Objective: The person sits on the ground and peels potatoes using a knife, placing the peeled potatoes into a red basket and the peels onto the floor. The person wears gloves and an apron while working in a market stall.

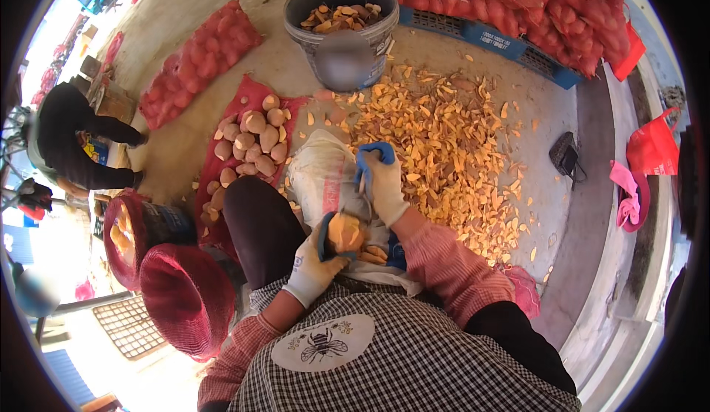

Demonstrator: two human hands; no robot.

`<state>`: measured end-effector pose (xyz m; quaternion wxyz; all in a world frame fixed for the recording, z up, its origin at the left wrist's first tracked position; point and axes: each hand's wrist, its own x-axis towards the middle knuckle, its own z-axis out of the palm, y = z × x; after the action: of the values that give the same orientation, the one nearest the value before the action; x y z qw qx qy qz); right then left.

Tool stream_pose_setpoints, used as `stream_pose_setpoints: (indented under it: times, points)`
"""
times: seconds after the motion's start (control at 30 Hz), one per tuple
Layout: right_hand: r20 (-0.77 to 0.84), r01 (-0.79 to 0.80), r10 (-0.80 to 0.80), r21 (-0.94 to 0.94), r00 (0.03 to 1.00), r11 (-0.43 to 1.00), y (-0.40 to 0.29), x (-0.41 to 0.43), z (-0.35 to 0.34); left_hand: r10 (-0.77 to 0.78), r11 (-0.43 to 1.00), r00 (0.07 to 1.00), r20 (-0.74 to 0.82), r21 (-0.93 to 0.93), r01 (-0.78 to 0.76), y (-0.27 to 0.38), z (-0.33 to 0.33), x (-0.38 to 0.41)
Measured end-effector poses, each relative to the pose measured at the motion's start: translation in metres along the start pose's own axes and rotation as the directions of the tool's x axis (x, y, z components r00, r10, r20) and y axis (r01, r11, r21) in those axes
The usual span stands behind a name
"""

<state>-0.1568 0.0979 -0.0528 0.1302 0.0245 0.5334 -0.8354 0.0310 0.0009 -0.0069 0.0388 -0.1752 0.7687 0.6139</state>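
Note:
My left hand [316, 268], in a white work glove with blue fingers, holds a partly peeled, orange-fleshed root or tuber [346, 233] above my lap. My right hand [381, 182], gloved the same way, is closed around the handle of a knife [363, 204]. The blade, blurred, points down beside the tuber. Cut pieces [374, 254] lie on the white plastic sack [319, 176] over my lap. Brown unpeeled tubers [256, 122] are heaped on a red mesh sack [304, 106] to the left. Which kind of tuber it is, I cannot tell.
Peelings [444, 140] cover the floor at right. A dark bucket [341, 29] holds more peelings. Filled mesh sacks [527, 1] lie on a blue pallet [493, 40]; another full sack [199, 60] is at upper left. Mesh-lined containers [186, 301] stand near my left leg. A person [83, 134] bends over at far left.

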Motion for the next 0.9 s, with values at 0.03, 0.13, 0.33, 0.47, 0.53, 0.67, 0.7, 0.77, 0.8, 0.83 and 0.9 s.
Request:
stream_pose_setpoints:
  times: [0.03,0.13,0.33,0.47,0.53,0.67,0.7,0.77,0.8,0.83,0.9]
  points:
    - [-0.175,-0.070,0.067,-0.007,0.982,0.998,0.016,0.023,-0.010,0.042,0.992,0.999,-0.017,0.119,-0.040,-0.001,0.000,0.001]
    - [-0.265,-0.093,0.120,0.111,0.957,0.989,0.002,0.040,-0.034,0.208,0.899,0.970,-0.122,0.416,-0.141,0.008,0.003,-0.010]
    - [0.143,-0.008,-0.010,0.124,0.990,0.992,-0.028,-0.041,0.000,0.035,0.965,0.998,-0.046,0.260,-0.022,0.022,0.008,-0.001]
    - [-0.165,0.011,-0.023,-0.073,0.986,0.997,0.012,0.024,-0.040,-0.031,0.966,0.999,-0.012,0.256,0.033,0.018,0.002,0.001]
    - [-0.281,0.007,-0.015,-0.028,0.959,1.000,-0.002,0.043,-0.060,0.024,0.916,0.998,-0.058,0.401,0.002,0.029,0.002,-0.004]
    - [-0.099,-0.043,0.051,0.082,0.994,0.996,-0.060,-0.020,-0.015,0.071,0.880,0.993,-0.094,0.475,-0.018,0.028,0.003,-0.016]
    - [-0.041,-0.036,0.040,0.092,0.998,0.995,-0.059,-0.038,0.000,0.062,0.914,0.994,-0.088,0.406,-0.021,0.024,0.003,-0.013]
    - [0.226,0.227,-0.189,-0.158,0.956,0.961,-0.026,-0.055,0.007,0.054,0.960,0.996,-0.067,0.278,-0.033,0.013,0.001,-0.005]
    - [0.200,0.331,-0.293,-0.195,0.935,0.923,-0.004,-0.035,0.002,0.054,0.978,0.996,-0.065,0.206,-0.039,-0.004,-0.002,-0.002]
    - [0.040,0.220,-0.217,-0.150,0.975,0.964,-0.003,-0.016,-0.002,0.082,0.978,0.996,-0.043,0.194,-0.072,-0.004,-0.006,-0.004]
    - [-0.258,0.020,-0.021,-0.007,0.966,1.000,-0.017,0.020,-0.023,0.143,0.976,0.990,-0.001,0.167,-0.141,0.002,-0.012,-0.008]
